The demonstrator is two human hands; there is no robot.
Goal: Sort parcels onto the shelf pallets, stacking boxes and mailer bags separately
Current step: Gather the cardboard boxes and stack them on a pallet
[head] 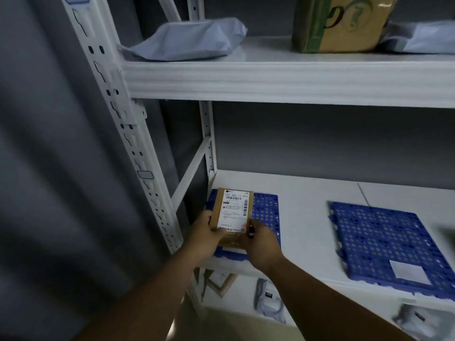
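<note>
A small brown cardboard box (pixel 232 210) with a white shipping label on top sits on the left blue perforated pallet (pixel 267 212) of the middle shelf. My left hand (pixel 205 233) grips the box's near left corner. My right hand (pixel 262 244) holds its near right edge. A second blue pallet (pixel 384 239) lies to the right on the same shelf, carrying only a small white label. On the upper shelf rest a grey mailer bag (pixel 187 40), a larger cardboard box (pixel 342 23) and another grey mailer bag (pixel 423 38).
The white steel shelf upright (pixel 128 134) stands left of the box, with a diagonal brace (pixel 190 172) behind it. A grey curtain (pixel 49 168) hangs at the left. Below the shelf edge, more parcels and bags (pixel 267 300) lie on a lower level.
</note>
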